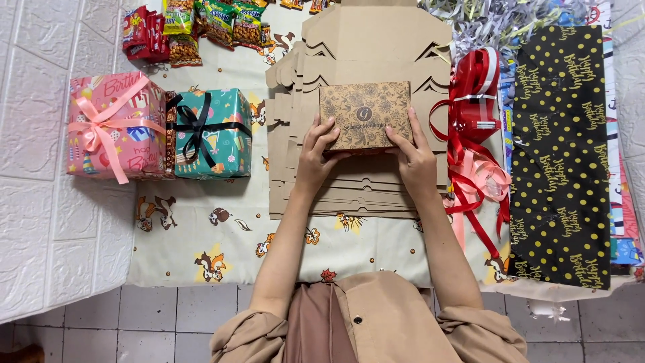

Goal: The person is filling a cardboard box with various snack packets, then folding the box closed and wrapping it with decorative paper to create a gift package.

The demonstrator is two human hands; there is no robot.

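A small brown kraft box (365,114) with a floral print rests on a stack of flat brown cardboard box blanks (356,60). My left hand (316,153) grips the box's lower left corner, fingers on its top. My right hand (412,153) holds the lower right corner the same way. Both forearms reach up from the bottom of the view.
A pink wrapped gift (115,128) with pink ribbon and a teal gift (213,133) with black ribbon stand at the left. Snack packets (195,23) lie at the top left. Red and pink ribbons (474,128) and black dotted wrapping paper (561,154) lie at the right, on a patterned cloth (222,235).
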